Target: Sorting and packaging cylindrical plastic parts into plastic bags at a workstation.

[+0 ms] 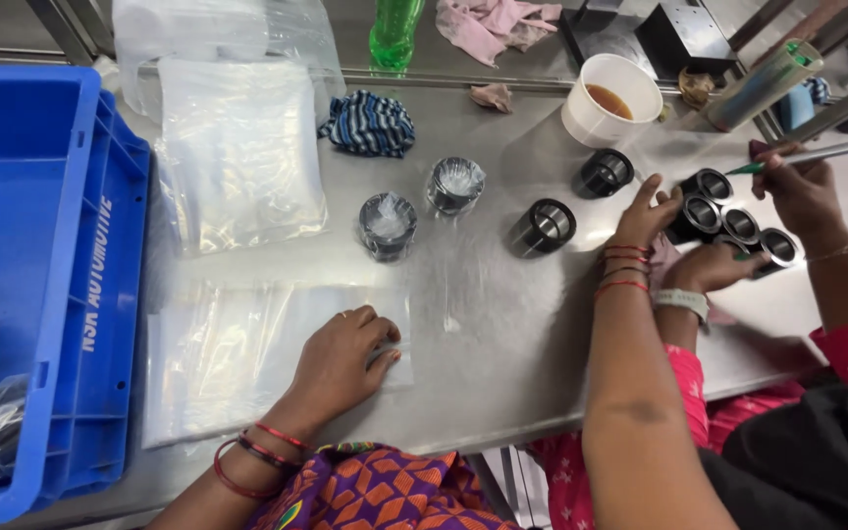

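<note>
Head view shows your left hand (345, 358) lying flat and open, palm down on a clear plastic bag (247, 363), grasping nothing. Your right hand (646, 212) reaches to the cluster of bare black rings (728, 221) and its fingers touch the nearest one, but I cannot tell if they close on it. By my judgement the wrapping is only begun: two wrapped rings (388, 226) stand in plastic near the middle of the steel table (503, 324), and two bare rings (545, 228) stand apart beside them. At the cluster, a co-worker's hand (802, 191) holds a pen (807, 155).
</note>
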